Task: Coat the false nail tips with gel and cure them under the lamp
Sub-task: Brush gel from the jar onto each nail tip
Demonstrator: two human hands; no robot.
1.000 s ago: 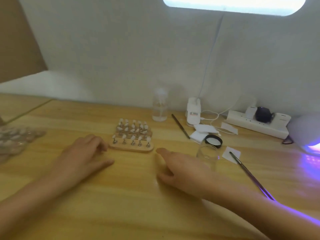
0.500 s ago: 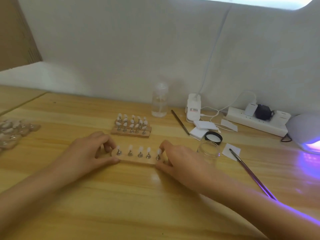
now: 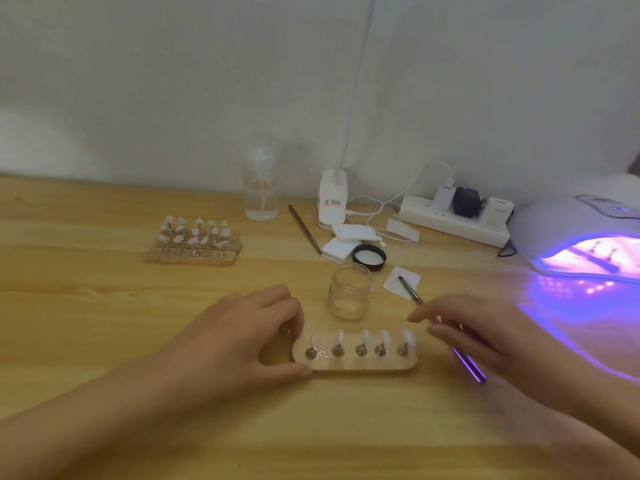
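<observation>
A wooden holder strip carrying a row of several clear false nail tips on metal pegs lies on the table in front of me. My left hand pinches its left end between thumb and fingers. To the right of the strip, my right hand is blurred, its fingers stretched out over the thin brush, which lies slanted on the table. An open glass gel jar stands just behind the strip. At the far right the white curing lamp glows purple, with another strip inside.
More holder strips with nail tips are stacked at the back left. The jar's black lid, white pads, a second brush, a clear bottle, a desk lamp base and a power strip line the wall.
One strip was pulled off the stack toward me by both hands. My right hand has let go of it and moved right onto the brush. My view swung right and down.
</observation>
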